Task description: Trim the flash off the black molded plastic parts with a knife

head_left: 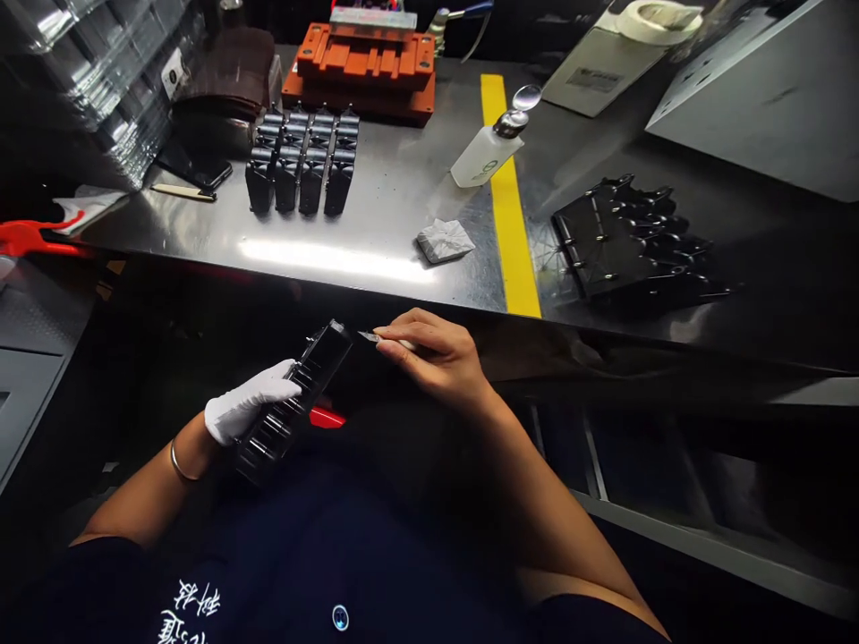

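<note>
My left hand [259,398], in a white glove, is closed around a long black moulded part [322,358] with ribs along its length. The part is tilted, its upper end pointing toward the bench. Bare and pinched, my right hand [436,353] holds a small craft knife [369,336] with a pointed metal blade. The blade tip is close to the part's upper end, with a small gap between them. Both hands are in front of the bench edge, above my lap. Most of the knife's handle is hidden by my fingers.
On the metal bench [389,206] stand several black parts [301,170], an orange fixture [366,67], a white pump bottle [487,152] and a folded white wipe [445,241]. Yellow tape [514,241] crosses the bench. More black parts [637,237] lie right; clear trays [94,80] are stacked left.
</note>
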Available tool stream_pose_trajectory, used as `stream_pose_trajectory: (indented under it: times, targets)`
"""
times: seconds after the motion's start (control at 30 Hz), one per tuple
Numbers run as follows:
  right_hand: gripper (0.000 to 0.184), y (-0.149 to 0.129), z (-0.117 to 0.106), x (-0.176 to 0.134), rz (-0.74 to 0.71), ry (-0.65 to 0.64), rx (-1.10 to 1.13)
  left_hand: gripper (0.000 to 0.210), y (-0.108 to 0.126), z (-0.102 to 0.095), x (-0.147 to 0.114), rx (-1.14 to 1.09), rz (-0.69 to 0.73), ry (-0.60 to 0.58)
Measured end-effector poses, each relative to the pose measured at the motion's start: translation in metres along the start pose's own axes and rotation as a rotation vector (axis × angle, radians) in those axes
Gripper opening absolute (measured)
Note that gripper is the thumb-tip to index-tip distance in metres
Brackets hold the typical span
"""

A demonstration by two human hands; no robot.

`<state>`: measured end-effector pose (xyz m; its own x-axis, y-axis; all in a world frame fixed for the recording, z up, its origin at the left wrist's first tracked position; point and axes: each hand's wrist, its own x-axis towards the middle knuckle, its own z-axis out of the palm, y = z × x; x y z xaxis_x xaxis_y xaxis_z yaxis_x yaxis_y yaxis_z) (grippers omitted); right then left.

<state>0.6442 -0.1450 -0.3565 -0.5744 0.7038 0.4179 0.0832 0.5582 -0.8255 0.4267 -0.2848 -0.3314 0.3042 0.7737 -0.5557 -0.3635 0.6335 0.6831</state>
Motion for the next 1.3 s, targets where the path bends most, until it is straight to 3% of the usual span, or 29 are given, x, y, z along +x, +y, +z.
stream_pose_trajectory:
  times: [0.3,0.4,0.5,0.6,0.73,0.8,0.87,1.0,1.2,1.3]
  targets:
    - [0.018,-0.019,-0.029,0.017,-0.147,-0.536,-0.110,0.048,0.006,-0.017,-0.006,0.021,-0.130,-0.177]
    - [0.019,-0.022,-0.032,0.023,-0.193,-0.605,-0.158,0.051,0.007,-0.018,-0.006,0.036,-0.169,-0.215]
    - [0.018,-0.016,-0.027,0.022,-0.234,-0.553,-0.170,0.052,0.003,-0.015,-0.005,-0.010,-0.295,-0.261]
    - [0.015,-0.004,-0.011,0.014,-0.198,-0.390,-0.067,0.058,-0.002,-0.012,-0.003,-0.069,-0.370,-0.245]
    - [0.016,0.002,0.017,0.001,0.011,-0.004,0.059,0.056,-0.003,-0.005,0.005,0.028,-0.182,-0.102]
    - [0.020,-0.002,0.026,-0.004,0.101,0.103,0.023,0.049,-0.002,-0.003,0.008,0.166,-0.051,-0.014]
    - [0.021,-0.008,0.030,-0.007,0.111,0.103,-0.045,0.047,-0.002,0.000,0.011,0.296,0.031,0.050]
    - [0.019,-0.017,0.029,-0.010,0.067,0.046,-0.158,0.051,-0.004,0.003,0.013,0.376,0.041,0.106]
    - [0.022,-0.019,0.025,-0.013,0.053,-0.011,-0.313,0.052,-0.007,0.006,0.016,0.367,0.021,0.102]
    - [0.022,-0.021,0.018,-0.012,0.030,-0.066,-0.264,0.051,-0.004,0.009,0.017,0.355,0.041,0.085]
